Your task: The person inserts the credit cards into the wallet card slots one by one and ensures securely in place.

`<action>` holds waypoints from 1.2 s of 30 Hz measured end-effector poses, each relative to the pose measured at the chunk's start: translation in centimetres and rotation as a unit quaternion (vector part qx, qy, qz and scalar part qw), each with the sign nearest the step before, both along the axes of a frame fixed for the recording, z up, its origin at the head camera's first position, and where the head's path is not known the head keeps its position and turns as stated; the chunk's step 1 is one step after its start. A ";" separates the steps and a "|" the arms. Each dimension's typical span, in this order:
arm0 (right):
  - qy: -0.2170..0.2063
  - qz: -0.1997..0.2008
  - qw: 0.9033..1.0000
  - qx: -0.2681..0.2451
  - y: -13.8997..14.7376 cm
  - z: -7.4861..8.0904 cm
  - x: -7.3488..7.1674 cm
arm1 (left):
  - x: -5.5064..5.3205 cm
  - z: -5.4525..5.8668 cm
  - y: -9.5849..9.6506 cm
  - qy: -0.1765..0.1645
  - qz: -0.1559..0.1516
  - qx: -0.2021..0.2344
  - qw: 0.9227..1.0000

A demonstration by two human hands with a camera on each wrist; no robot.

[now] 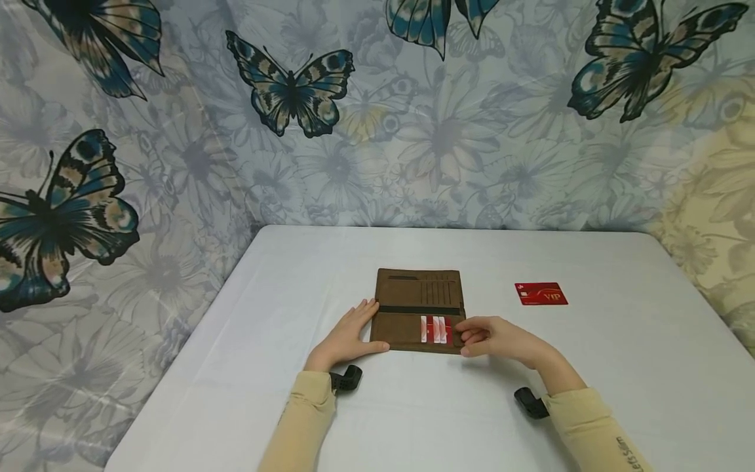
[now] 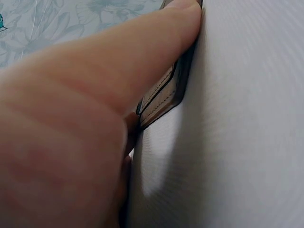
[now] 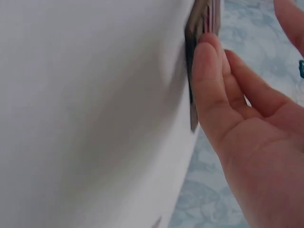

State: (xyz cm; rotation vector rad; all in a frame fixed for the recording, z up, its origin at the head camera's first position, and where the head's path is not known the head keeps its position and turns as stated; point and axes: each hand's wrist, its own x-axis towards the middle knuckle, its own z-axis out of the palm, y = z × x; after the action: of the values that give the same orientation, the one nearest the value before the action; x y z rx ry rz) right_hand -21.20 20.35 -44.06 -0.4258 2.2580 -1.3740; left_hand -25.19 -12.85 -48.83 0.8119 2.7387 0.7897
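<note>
A brown wallet (image 1: 420, 310) lies unfolded on the table, a dark band across its fold. Several red-and-white cards (image 1: 436, 330) show in the slots of its near half. My left hand (image 1: 352, 333) rests against the wallet's left side, fingers straight along the edge and thumb at the near edge. At the near right corner, my right hand (image 1: 498, 339) pinches the wallet's edge with bent fingers and thumb, close beside the cards. The right wrist view shows the thumb (image 3: 207, 64) and fingertip close together at that edge, hiding the exact contact.
A red card (image 1: 541, 294) marked "VIP" lies flat on the white table (image 1: 613, 367), right of the wallet. Behind the table's far edge hangs a floral backdrop (image 1: 448, 137) with butterflies. Each wrist carries a black camera (image 1: 347, 378).
</note>
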 end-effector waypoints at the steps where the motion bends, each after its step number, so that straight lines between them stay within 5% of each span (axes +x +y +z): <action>1: 0.004 0.007 1.000 0.003 0.4 0.3 -0.1 | 0.0 0.0 -0.1 0.000 0.000 0.002 1.000; 8: 0.043 -0.020 0.996 0.079 4.1 2.4 -1.3 | -0.1 0.0 -0.3 0.004 0.000 0.003 1.000; 12: 0.048 -0.057 0.994 0.079 7.0 2.6 -2.2 | -0.2 -0.1 -0.4 0.005 0.001 0.000 1.000; 26: 0.021 -0.196 0.975 0.103 12.6 1.2 -4.0 | -0.2 -0.5 -0.6 0.007 0.001 -0.001 1.000; 36: 0.001 -0.222 0.971 0.090 14.0 0.0 -4.1 | -0.2 -0.5 -0.3 0.012 -0.001 0.002 1.000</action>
State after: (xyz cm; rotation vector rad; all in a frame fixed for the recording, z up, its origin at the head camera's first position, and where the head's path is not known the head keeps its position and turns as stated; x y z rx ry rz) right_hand -25.28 34.34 -44.03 0.1528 2.5525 -1.3470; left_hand -25.40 -13.16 -49.31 0.8300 2.7581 0.7912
